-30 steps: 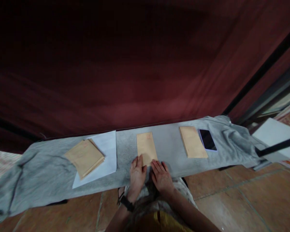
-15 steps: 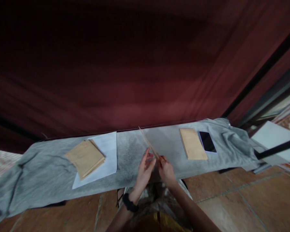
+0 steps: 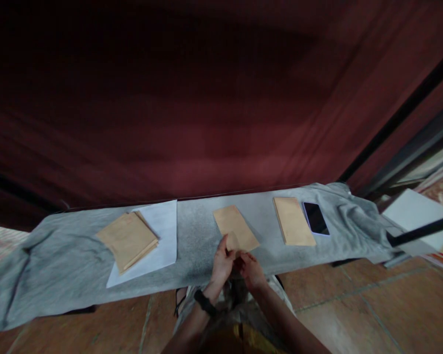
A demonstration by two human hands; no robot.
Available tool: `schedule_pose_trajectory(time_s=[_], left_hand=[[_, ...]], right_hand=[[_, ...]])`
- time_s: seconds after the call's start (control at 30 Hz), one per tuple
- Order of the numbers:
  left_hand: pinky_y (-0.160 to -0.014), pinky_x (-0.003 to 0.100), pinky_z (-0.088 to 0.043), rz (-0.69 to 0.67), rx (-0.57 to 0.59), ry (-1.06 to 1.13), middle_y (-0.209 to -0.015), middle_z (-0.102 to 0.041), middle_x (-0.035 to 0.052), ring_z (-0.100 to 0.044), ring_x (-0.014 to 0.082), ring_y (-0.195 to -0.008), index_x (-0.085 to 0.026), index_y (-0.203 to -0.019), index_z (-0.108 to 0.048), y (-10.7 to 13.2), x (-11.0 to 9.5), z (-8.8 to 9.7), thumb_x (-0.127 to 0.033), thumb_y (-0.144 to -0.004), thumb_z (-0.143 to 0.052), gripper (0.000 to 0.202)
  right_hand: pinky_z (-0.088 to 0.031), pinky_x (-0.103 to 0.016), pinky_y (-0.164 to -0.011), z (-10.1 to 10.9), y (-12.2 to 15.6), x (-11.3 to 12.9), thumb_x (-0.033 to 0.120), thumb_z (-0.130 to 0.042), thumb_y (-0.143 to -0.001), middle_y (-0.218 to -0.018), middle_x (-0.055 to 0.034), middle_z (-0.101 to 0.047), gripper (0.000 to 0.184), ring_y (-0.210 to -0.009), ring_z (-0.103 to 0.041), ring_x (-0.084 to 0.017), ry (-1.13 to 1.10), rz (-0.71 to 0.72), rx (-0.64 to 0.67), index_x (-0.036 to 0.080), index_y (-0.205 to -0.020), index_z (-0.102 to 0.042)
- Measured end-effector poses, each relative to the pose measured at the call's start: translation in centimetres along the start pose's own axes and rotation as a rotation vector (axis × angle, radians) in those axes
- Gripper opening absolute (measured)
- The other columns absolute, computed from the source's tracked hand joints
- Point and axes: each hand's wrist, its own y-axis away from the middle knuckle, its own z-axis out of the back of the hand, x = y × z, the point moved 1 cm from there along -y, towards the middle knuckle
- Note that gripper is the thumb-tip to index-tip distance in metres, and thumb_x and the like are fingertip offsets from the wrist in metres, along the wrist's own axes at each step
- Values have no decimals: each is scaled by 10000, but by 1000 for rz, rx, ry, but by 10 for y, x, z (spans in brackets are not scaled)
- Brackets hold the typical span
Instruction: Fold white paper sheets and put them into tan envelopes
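A brown paper envelope [image 3: 238, 226] is in front of me, its broad face turned up. My left hand [image 3: 222, 260] is closed on its near left edge, the thumb on top. At the near edge, my right hand [image 3: 251, 271] pinches the paper with bent fingers; the fingertips are partly hidden. To the left, several brown envelopes [image 3: 129, 238] lie in a loose pile on a white sheet of paper [image 3: 168, 236]. A neat stack of brown envelopes [image 3: 294, 221] is on the right, beside a phone [image 3: 316, 218] with a dark screen.
Grey cloth [image 3: 62, 265] covers the long narrow surface, wrinkled at both ends. Behind it rises a dark red panel [image 3: 221, 147]. A white board-like object [image 3: 415, 216] and a dark bar [image 3: 424, 230] are at the far right. Tiled floor [image 3: 339, 314] shows below.
The envelope has turned from edge-on to lying nearly flat, face up. Both hands have come slightly lower, and my left fingers have closed on it.
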Motion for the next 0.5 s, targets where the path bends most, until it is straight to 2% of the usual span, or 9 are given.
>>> schedule_pose_trajectory(time_s=[0.17, 0.27, 0.3, 0.37, 0.43, 0.5], left_hand=[[-1077, 363, -507, 44, 17, -21, -1427, -621, 90, -636, 198, -1231, -178, -1527, -407, -13, 9, 16, -67, -845, -472, 693], [-1079, 366, -507, 42, 50, -177, -1393, -637, 111, -634, 216, -1228, -152, -1480, -478, -16, 7, 25, -61, -836, -457, 650], [-1068, 362, -514, 29, 48, -239, -1378, -640, 120, -638, 220, -1219, -150, -1474, -487, -15, 5, 27, -58, -838, -452, 643], [-1059, 364, -516, -30, 6, -364, -1405, -602, 138, -624, 230, -1238, -160, -1486, -475, -7, -1, 29, -50, -852, -440, 644], [-1077, 407, -499, -118, -62, -484, -1473, -530, 153, -576, 252, -1304, -181, -1502, -453, 4, -6, 28, -48, -889, -412, 629], [-1112, 462, -463, -232, -83, -575, -1528, -476, 154, -513, 271, -1374, -197, -1496, -460, 16, -9, 25, -53, -927, -379, 593]], right_hand=[[-606, -424, -613, 19, 0, 2, 599, -501, -915, -833, -125, -778, 460, -672, -738, -260, 96, -63, 138, 186, -901, -704], [-614, -414, -636, 30, 0, 8, 627, -492, -926, -805, -102, -771, 494, -629, -711, -231, 232, -31, 146, 193, -924, -729], [-621, -419, -698, 33, 0, 11, 611, -481, -941, -851, -99, -777, 478, -690, -723, -233, 292, 21, 127, 210, -957, -739], [-598, -434, -893, 37, -2, 18, 530, -450, -983, -1038, -105, -777, 428, -937, -735, -250, 452, 201, 85, 236, -1091, -742], [-516, -449, -1065, 40, -4, 25, 426, -410, -1020, -1246, -109, -725, 419, -1187, -663, -249, 692, 436, 83, 231, -1258, -694], [-455, -463, -1143, 40, -8, 30, 350, -387, -1039, -1380, -109, -657, 440, -1317, -584, -235, 916, 604, 143, 208, -1390, -610]])
